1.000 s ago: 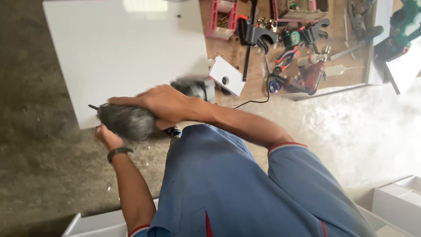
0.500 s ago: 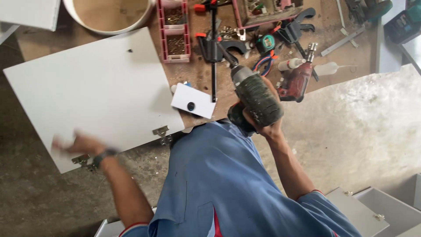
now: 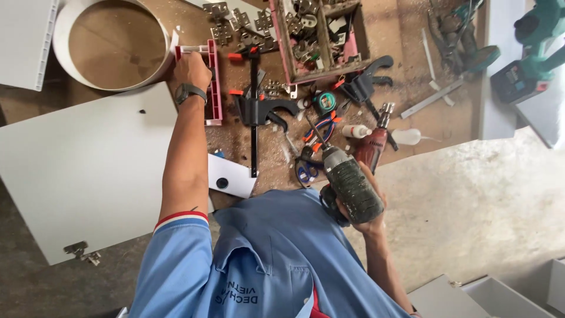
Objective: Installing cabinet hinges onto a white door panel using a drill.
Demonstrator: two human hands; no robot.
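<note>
My left hand [image 3: 191, 69], with a dark watch on the wrist, reaches into a narrow red parts tray [image 3: 213, 88] on the wooden bench; whether its fingers hold anything is hidden. My right hand [image 3: 372, 213] grips a dark cordless drill [image 3: 351, 187] close to my chest, with its bit pointing toward the bench. A white panel [image 3: 88, 159] lies at the left under my left arm, with a metal hinge [image 3: 79, 249] at its near edge. A small white block [image 3: 231, 176] rests beside the panel.
A round white ring [image 3: 59, 53] sits at the far left. A black and orange bar clamp [image 3: 255, 109], a pink tray of hardware [image 3: 321, 35], a red drill [image 3: 373, 144], a tape measure [image 3: 323, 103] and green tools [image 3: 529, 53] crowd the bench.
My left hand left the panel's near edge and stretched out to the red tray. The drill in my right hand came closer to my body.
</note>
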